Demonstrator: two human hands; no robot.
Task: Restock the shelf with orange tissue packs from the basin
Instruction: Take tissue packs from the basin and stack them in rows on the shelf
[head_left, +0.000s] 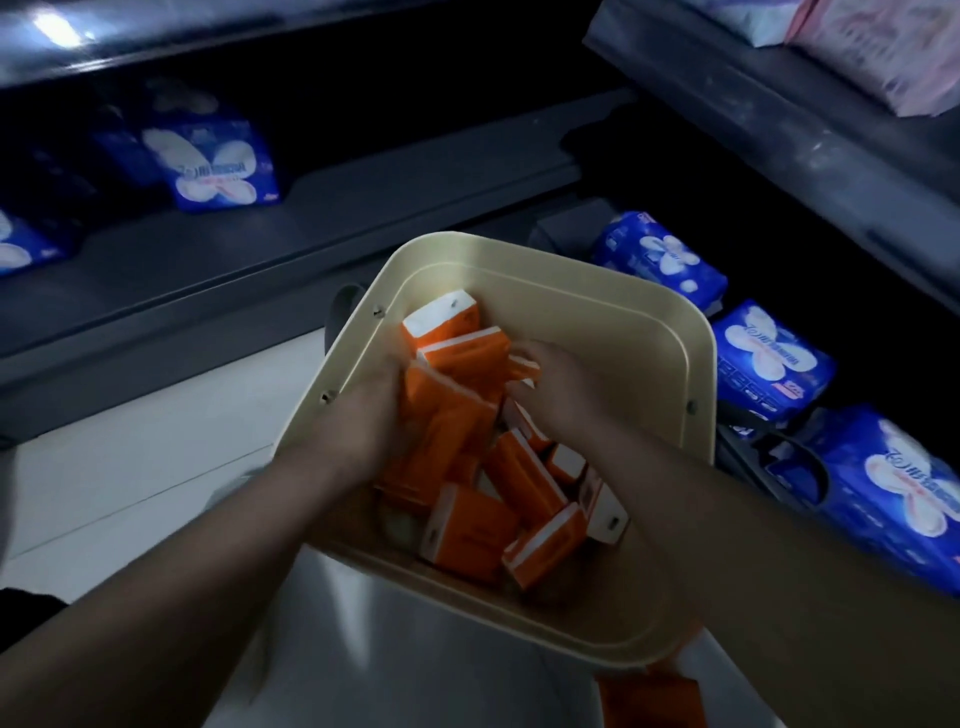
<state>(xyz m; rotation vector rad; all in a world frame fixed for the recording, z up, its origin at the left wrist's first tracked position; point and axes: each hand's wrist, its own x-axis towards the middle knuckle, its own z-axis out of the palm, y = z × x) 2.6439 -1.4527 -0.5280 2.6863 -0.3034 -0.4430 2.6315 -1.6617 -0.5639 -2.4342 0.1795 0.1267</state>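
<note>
Basin (649, 338) of cream plastic in mid-view, close before the dark shelf (322, 228). Holds the orange tissue packs (470, 535) in a loose jumble, with no common heading.

- **Uppermost packs:** white end faces turned toward the far left corner, long axes running back toward the near right.
- **Nearest packs:** lying more crosswise, white ends toward the left wall.
- **One between them:** slanting from far left down to near right.

Left hand (363, 410) inside, against the left wall, wrapped round a bundle of packs laid side by side, long axes running far to near. Fingers hidden behind the bundle, so cannot tell whether spread or pressed together.

Right hand (558, 387) reaching in from the right. Fingers (524, 358) bent and close together over a pack on top of the heap, seemingly pinching it against the thumb, though blurred.

Stray orange pack (649, 699) below the near rim, outside the basin, partly cut by the frame edge.

Blue packs (218, 166) with a white butterfly print standing on the shelf at the left. Row of blue packs (769, 358) at the right, just beside the basin. Pink and white packs (883, 52) on the upper board at the far right.
</note>
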